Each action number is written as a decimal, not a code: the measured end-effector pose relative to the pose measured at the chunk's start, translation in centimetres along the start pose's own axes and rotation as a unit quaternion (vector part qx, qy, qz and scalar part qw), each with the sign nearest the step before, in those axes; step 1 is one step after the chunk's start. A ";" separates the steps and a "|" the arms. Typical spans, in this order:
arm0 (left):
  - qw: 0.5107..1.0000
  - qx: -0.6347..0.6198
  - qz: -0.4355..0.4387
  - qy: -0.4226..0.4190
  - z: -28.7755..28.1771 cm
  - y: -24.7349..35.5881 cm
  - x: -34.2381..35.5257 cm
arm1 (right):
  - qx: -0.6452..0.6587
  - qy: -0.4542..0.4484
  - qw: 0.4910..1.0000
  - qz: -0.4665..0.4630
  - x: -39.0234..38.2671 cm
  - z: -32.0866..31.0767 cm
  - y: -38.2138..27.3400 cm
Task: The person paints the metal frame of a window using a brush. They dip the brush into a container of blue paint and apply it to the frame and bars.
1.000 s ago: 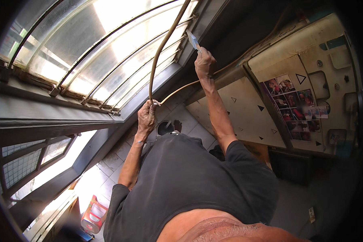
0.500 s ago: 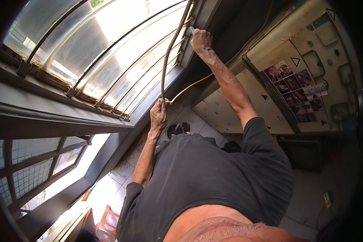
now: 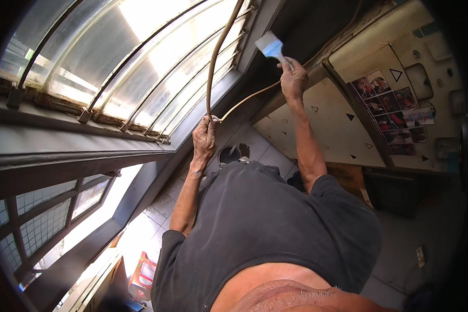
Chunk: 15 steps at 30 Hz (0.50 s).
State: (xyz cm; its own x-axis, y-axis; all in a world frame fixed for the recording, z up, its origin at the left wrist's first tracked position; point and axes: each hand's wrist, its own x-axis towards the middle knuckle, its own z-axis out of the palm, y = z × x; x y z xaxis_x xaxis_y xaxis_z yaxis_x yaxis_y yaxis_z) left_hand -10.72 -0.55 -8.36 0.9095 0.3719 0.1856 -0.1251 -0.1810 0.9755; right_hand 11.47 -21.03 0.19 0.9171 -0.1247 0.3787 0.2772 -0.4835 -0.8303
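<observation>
My left hand (image 3: 205, 139) is closed around a brown cable (image 3: 217, 57) where it bends, in front of the window frame's corner. From that grip one length runs up along the window and a thinner length slants off to the right, passing behind my right hand. Up and to the right, my right hand (image 3: 294, 79) grips a flat paintbrush (image 3: 270, 47) by its blue handle, with the pale, wide bristles pointing up and left. The brush is apart from the cable and appears near the grey frame (image 3: 257, 28); whether it touches the frame I cannot tell.
A window with curved-looking bars (image 3: 135, 62) fills the upper left. Below it is a gridded metal door (image 3: 44, 223). At right stands a cream cabinet (image 3: 317, 119) with triangle marks and a photo sheet (image 3: 390, 112). A dark bucket (image 3: 228, 154) sits on the tiles.
My right hand has moved down and to the right, away from the frame, bringing the paintbrush into full view. My left hand keeps hold of the cable.
</observation>
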 end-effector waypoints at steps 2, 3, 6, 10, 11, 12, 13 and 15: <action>1.000 0.011 -0.007 0.002 0.0 1.2 -0.2 | 0.165 -0.064 0.967 0.183 -2.1 2.5 3.1; 1.000 -0.014 -0.019 -0.014 0.0 1.5 -0.3 | 0.196 -0.057 0.955 0.216 -3.0 3.8 5.1; 0.999 -0.027 -0.030 -0.030 0.0 2.1 -0.7 | 0.224 -0.087 0.912 0.333 -4.1 7.9 8.6; 0.998 -0.025 -0.053 -0.020 0.4 2.7 -1.0 | 0.301 -0.092 0.775 0.548 -4.1 13.5 12.5; 0.997 -0.031 -0.065 -0.018 0.5 2.6 -1.0 | 0.323 -0.109 0.744 0.575 -4.2 14.6 14.4; 0.997 -0.025 -0.066 -0.014 0.5 2.8 -1.3 | 0.353 -0.103 0.716 0.593 -5.0 15.3 15.4; 0.998 -0.022 -0.062 -0.009 0.9 3.0 -1.2 | 0.383 -0.098 0.692 0.604 -4.9 15.5 15.5; 0.998 -0.020 -0.055 -0.001 1.3 3.3 -1.2 | 0.430 -0.059 0.650 0.624 -5.2 16.0 15.5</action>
State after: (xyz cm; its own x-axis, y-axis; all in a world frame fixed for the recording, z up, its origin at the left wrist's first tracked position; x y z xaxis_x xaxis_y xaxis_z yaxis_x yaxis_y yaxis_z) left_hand -11.71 -2.80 -5.51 0.9191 0.3864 0.0766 -0.0400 -0.1020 0.9940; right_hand 15.62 -14.04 -21.20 0.5834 0.1367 -0.8006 -0.6916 0.6003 -0.4015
